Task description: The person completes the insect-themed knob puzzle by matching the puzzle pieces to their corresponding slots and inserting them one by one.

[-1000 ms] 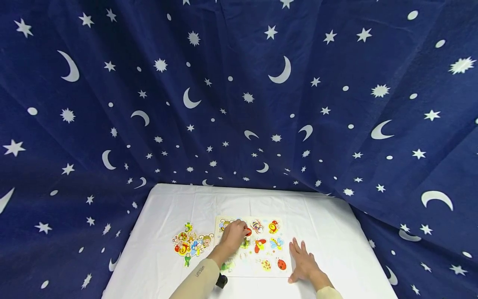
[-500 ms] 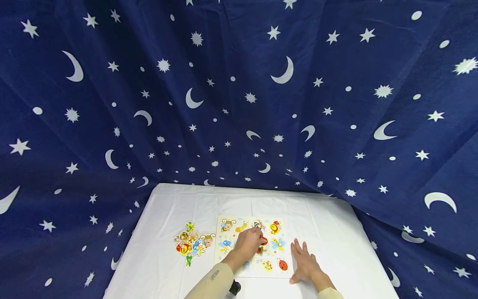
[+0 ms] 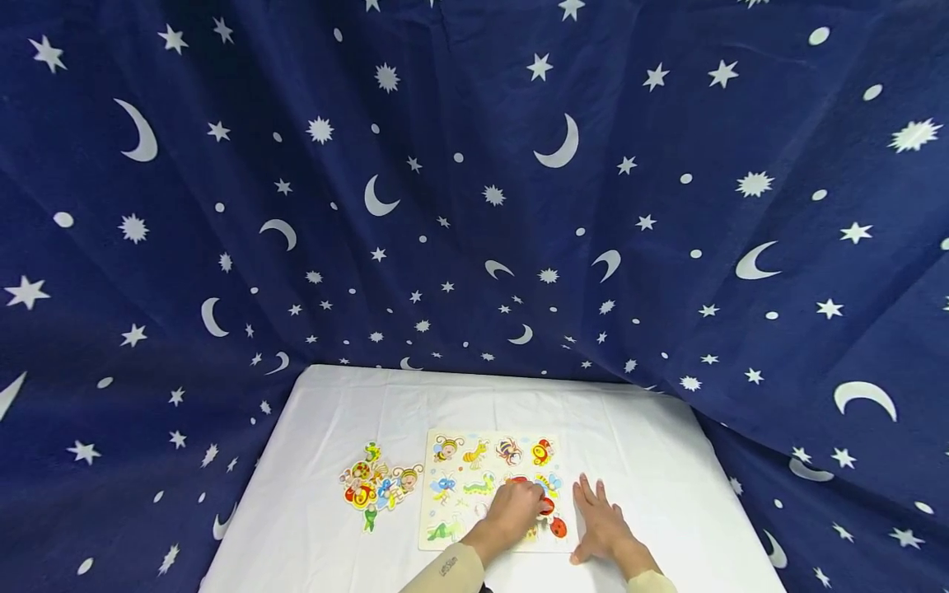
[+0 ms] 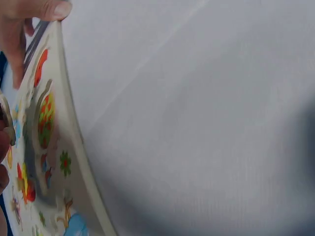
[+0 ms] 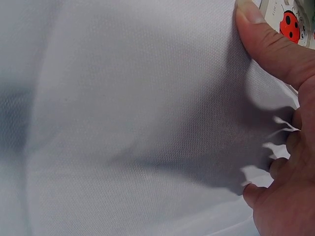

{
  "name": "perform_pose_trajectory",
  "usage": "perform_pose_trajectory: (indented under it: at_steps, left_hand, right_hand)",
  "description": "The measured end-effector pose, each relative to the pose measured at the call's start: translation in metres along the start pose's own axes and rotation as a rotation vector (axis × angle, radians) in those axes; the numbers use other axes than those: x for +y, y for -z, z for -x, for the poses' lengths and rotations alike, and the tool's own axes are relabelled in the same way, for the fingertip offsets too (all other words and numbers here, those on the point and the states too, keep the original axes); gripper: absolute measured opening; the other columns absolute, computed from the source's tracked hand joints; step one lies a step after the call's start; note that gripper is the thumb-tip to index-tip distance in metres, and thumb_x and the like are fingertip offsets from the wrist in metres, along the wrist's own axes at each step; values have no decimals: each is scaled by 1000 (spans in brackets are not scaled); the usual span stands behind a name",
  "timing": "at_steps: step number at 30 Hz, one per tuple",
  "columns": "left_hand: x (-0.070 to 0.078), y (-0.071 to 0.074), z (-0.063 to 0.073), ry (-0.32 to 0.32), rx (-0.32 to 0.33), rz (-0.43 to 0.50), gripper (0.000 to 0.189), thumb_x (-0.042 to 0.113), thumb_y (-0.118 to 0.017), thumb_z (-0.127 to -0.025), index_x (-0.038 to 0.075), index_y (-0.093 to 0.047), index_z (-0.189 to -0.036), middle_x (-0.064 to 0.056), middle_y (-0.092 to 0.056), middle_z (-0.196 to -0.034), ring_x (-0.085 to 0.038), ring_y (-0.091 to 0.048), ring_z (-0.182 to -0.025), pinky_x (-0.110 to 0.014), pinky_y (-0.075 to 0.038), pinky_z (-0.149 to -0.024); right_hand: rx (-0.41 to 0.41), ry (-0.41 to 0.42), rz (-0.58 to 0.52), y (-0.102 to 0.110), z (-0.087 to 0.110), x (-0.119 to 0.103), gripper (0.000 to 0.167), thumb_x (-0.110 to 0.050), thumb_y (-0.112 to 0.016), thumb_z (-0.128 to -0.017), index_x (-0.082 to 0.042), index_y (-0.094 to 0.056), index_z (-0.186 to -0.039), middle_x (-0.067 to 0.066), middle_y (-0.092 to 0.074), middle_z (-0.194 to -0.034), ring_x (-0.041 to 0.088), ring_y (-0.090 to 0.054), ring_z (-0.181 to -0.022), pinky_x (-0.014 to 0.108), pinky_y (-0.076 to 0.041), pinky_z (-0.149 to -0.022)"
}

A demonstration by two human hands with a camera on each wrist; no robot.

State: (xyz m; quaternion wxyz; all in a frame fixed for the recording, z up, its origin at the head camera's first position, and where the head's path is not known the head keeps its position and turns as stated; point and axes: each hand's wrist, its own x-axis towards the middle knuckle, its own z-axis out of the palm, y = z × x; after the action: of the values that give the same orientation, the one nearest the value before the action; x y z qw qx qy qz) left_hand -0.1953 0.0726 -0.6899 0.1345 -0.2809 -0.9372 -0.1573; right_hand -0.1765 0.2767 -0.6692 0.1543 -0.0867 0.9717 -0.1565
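Note:
My left hand is over the lower right part of a puzzle board with insect pictures. Its fingers pinch a small red puzzle piece near the ladybug picture. In the left wrist view that piece shows edge-on at the far left, its face hidden. My right hand rests along the board's right edge with fingers spread and holds nothing. In the right wrist view its thumb lies by the board's corner, close to the printed ladybug.
A loose heap of insect puzzle pieces lies on the white tablecloth left of the board. A dark blue curtain with white stars and moons hangs behind and beside the table.
My left hand has moved right and toward the near side across the board, carrying the red piece from the upper middle to the lower right. My right hand has stayed in place.

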Motion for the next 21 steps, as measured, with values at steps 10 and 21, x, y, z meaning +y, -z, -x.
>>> perform_pose_trajectory:
  at_steps: [10,21]
  left_hand:
    - [16,-15,-3,-80,-43,-146,24,45,-64,-87,24,-65,-76,13,-58,-65,-1,-52,-53,-16,-37,-46]
    - [32,-21,-4,-76,-94,-132,16,38,-67,-85,22,-67,-83,11,-59,-69,0,-52,-58,-15,-39,-51]
  right_hand:
    - [10,13,-12,-1,-1,-1,130,-29,-94,-37,2,-33,-148,23,-21,-159,55,-14,-143,77,-22,-101]
    - [-2,-7,0,-1,-3,0,131,-28,-95,-36,1,-34,-148,23,-21,-159,54,-14,-143,77,-22,-102]
